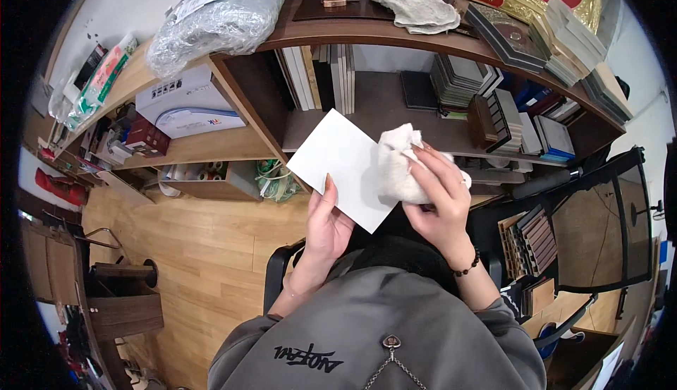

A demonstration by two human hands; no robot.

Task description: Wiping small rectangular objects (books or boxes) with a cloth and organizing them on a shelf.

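Note:
My left hand (327,224) holds a flat white square panel (342,164) by its lower edge, tilted up in front of the shelves. My right hand (441,196) grips a crumpled white cloth (396,164) and presses it against the panel's right side. A dark bead bracelet (467,266) sits on my right wrist. Grey sleeves cover both forearms at the bottom of the view.
A curved wooden shelf unit (367,34) holds books, sample boards and another cloth (417,7). A wrapped grey bundle (211,16) and a white box (185,101) are at left. A black chair arm (278,270) stands over the wood floor; a sample rack (532,242) is at right.

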